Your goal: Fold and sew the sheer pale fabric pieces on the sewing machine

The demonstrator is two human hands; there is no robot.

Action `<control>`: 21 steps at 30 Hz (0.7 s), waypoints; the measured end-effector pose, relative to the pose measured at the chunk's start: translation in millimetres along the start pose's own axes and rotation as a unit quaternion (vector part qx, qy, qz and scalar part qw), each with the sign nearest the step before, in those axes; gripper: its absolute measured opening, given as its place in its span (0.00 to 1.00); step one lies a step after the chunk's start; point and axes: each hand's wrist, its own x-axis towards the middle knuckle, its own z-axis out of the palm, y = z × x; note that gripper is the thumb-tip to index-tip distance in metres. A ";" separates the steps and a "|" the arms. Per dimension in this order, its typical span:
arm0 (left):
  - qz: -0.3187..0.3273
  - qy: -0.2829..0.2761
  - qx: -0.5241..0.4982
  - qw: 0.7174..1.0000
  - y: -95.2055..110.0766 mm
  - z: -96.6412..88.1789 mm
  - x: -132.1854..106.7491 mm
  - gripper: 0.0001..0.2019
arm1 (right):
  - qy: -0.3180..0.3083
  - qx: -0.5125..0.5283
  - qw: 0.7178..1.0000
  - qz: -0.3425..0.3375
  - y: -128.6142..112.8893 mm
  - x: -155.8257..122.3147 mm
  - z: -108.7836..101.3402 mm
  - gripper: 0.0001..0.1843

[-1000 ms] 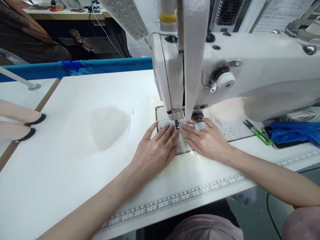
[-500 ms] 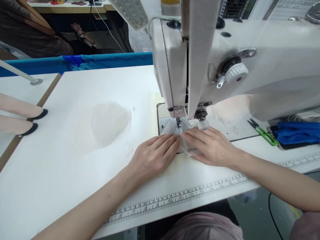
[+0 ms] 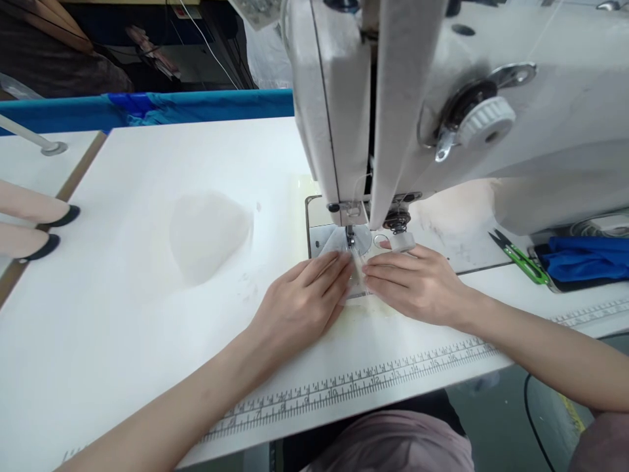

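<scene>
A small piece of sheer white fabric (image 3: 358, 283) lies under the presser foot (image 3: 350, 237) of a white sewing machine (image 3: 339, 118). My left hand (image 3: 304, 295) covers the fabric's left side, its fingers bent together on it and its thumb hidden. On the right side, my right hand (image 3: 417, 282) rests with long, fairly flat fingers whose tips touch the fabric's edge. One digit of that hand reaches apart from the rest, behind the machine's white knob. Much of the fabric is hidden by my hands.
Green-handled thread snips (image 3: 521, 257) lie at the right beside blue cloth (image 3: 587, 259). A printed ruler (image 3: 339, 391) runs along the table's front edge. Two beige, black-tipped posts (image 3: 34, 203) jut in from the left. Another person's arm shows at the far upper left.
The head view has moved closer to the machine. My right hand's fingers have shifted away from my left hand and straightened, uncovering a narrow strip of fabric. My left hand stays on the fabric.
</scene>
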 end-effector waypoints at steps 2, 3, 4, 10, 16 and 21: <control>0.012 -0.003 0.006 1.000 1.5 -1.1 -0.9 0.15 | -0.002 0.009 1.000 0.001 -0.2 -0.1 0.0 0.09; 0.013 -0.003 0.005 1.000 2.2 -1.3 -1.2 0.15 | -0.002 0.013 1.000 0.001 -0.2 -0.1 -0.1 0.09; 0.013 -0.002 0.004 1.000 2.7 -1.4 -1.3 0.15 | -0.002 0.016 1.000 0.002 -0.2 -0.2 -0.1 0.09; 0.014 0.002 0.022 1.000 3.0 -0.7 0.3 0.14 | -0.004 0.009 1.000 0.005 0.0 -0.6 0.1 0.11; 0.008 -0.001 0.020 1.000 1.1 0.6 1.8 0.14 | -0.003 0.009 1.000 0.009 0.6 -1.4 1.9 0.08; -0.003 0.013 0.024 1.000 -2.1 4.0 2.2 0.13 | -0.010 0.000 1.000 0.007 2.0 -0.2 1.8 0.08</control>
